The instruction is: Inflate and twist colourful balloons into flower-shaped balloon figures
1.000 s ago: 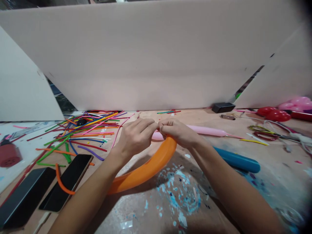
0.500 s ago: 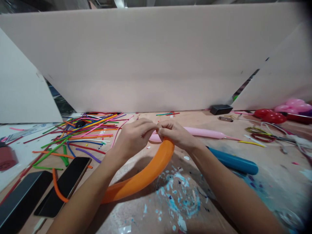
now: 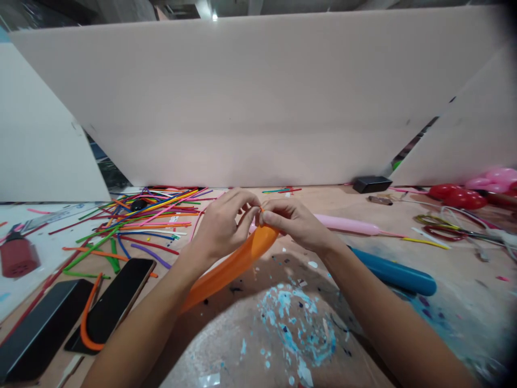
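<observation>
An inflated long orange balloon [image 3: 234, 265] curves down from my fingers and passes behind my left forearm. Its thin uninflated tail shows farther left, lying over a black phone. My left hand [image 3: 228, 223] pinches at the balloon's upper end, fingers curled. Pressed against it, my right hand [image 3: 293, 222] grips the same end between thumb and forefinger. A small bit of orange rubber pokes up between the fingertips; whether it is knotted I cannot tell. Behind my right hand lies a pink balloon [image 3: 347, 224], and a blue balloon [image 3: 393, 271] rests beside my right forearm.
Many uninflated balloons [image 3: 153, 213] lie heaped at the left. The black phone [image 3: 121, 293] and a dark box [image 3: 44, 328] are at the front left. Scissors [image 3: 448, 231], red balloons [image 3: 458, 195] and a black block [image 3: 370, 184] stand right. White panels [image 3: 242, 102] close the back.
The orange balloon's upper end has dropped slightly behind my hands, and its tail has shifted on the phone. My left fingers have lifted and curled more. The view has turned slightly left.
</observation>
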Motion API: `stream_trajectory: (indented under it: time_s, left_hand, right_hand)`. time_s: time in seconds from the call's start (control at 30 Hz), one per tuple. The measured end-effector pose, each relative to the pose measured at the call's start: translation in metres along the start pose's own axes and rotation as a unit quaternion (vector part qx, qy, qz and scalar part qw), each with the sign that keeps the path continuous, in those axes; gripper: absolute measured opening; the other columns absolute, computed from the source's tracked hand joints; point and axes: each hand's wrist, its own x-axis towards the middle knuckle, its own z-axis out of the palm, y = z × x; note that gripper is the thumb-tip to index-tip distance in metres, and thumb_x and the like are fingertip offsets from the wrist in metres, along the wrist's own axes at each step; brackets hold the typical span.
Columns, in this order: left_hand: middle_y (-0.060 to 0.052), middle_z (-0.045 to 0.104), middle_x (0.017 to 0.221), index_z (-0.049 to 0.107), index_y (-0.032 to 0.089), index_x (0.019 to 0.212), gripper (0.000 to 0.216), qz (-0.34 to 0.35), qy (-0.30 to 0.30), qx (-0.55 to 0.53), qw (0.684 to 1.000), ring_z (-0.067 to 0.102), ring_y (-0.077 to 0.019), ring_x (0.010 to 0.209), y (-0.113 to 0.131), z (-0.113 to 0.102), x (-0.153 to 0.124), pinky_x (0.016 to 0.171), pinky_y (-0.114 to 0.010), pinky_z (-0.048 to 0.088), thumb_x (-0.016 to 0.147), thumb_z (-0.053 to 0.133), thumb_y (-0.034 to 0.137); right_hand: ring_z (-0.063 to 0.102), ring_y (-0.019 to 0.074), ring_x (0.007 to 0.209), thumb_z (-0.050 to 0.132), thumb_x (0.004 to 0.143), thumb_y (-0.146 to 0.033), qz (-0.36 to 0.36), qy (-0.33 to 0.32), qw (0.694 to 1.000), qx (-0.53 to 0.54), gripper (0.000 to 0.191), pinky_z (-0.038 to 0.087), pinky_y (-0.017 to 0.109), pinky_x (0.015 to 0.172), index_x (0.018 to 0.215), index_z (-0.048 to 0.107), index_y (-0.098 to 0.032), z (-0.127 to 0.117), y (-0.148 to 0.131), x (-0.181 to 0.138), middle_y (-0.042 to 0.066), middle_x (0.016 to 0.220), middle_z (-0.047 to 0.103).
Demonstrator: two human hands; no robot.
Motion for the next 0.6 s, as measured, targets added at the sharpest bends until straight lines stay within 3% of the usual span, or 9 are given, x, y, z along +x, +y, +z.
stream_trajectory:
  time_s: [0.17, 0.23, 0.33, 0.4, 0.5, 0.6]
  left_hand:
    - [-0.002, 0.06, 0.079, 0.055, 0.018, 0.085, 0.006, -0.068, 0.085, 0.077, 0.991, 0.055, -0.0125, 0.07, -0.014, -0.003, 0.001, 0.066, -0.026, 0.045, 0.089, 0.051, 0.018]
    - [-0.002, 0.06, 0.078, 0.055, 0.018, 0.084, 0.006, -0.091, 0.084, 0.062, 0.99, 0.056, -0.0128, 0.07, -0.011, -0.002, 0.001, 0.066, -0.026, 0.046, 0.089, 0.051, 0.019]
    - [-0.005, 0.065, 0.096, 0.055, 0.019, 0.101, 0.012, -0.103, -0.026, -0.037, 0.994, 0.062, -0.0144, 0.084, 0.001, -0.001, 0.001, 0.075, -0.027, 0.049, 0.092, 0.05, 0.026]
    - [-0.009, 0.062, 0.121, 0.045, 0.02, 0.125, 0.036, -0.114, -0.112, -0.07, 0.985, 0.062, -0.0181, 0.105, 0.006, -0.005, 0.0, 0.087, -0.031, 0.049, 0.093, 0.051, 0.035]
    - [-0.01, 0.058, 0.132, 0.035, 0.024, 0.141, 0.059, -0.134, -0.224, 0.027, 0.965, 0.058, -0.0256, 0.116, -0.005, -0.014, -0.003, 0.093, -0.038, 0.046, 0.089, 0.056, 0.042]
    - [-0.008, 0.065, 0.12, 0.045, 0.026, 0.136, 0.049, -0.158, -0.252, 0.161, 0.941, 0.063, -0.0273, 0.103, -0.03, -0.017, -0.008, 0.084, -0.037, 0.047, 0.089, 0.055, 0.035]
  right_hand:
    - [0.053, 0.0099, 0.064, 0.059, 0.088, -0.043, 0.045, -0.04, 0.997, -0.039, 0.03, 0.042, 0.021, 0.057, 0.083, 0.069, -0.015, 0.004, 0.0, 0.0, 0.003, 0.078, 0.064]
    - [0.056, 0.0114, 0.066, 0.058, 0.089, -0.043, 0.041, -0.007, 0.997, -0.059, 0.03, 0.045, 0.023, 0.058, 0.086, 0.07, -0.016, 0.007, 0.001, -0.001, 0.004, 0.08, 0.065]
    - [0.062, 0.0146, 0.073, 0.06, 0.088, -0.041, -0.015, 0.109, 0.991, -0.075, 0.027, 0.05, 0.027, 0.065, 0.092, 0.071, -0.017, 0.008, 0.003, 0.0, 0.005, 0.085, 0.069]
    - [0.064, 0.0166, 0.08, 0.061, 0.089, -0.038, -0.052, 0.174, 0.98, -0.082, 0.024, 0.053, 0.03, 0.071, 0.097, 0.071, -0.018, 0.003, 0.001, 0.002, 0.006, 0.092, 0.071]
    - [0.066, 0.0193, 0.09, 0.058, 0.091, -0.036, -0.108, 0.267, 0.944, -0.158, 0.022, 0.054, 0.036, 0.079, 0.103, 0.069, -0.022, -0.004, -0.012, -0.003, 0.006, 0.103, 0.071]
    - [0.061, 0.0249, 0.109, 0.061, 0.089, -0.038, -0.189, 0.293, 0.881, -0.318, 0.027, 0.051, 0.045, 0.093, 0.114, 0.065, -0.03, 0.005, -0.031, -0.031, 0.005, 0.112, 0.068]
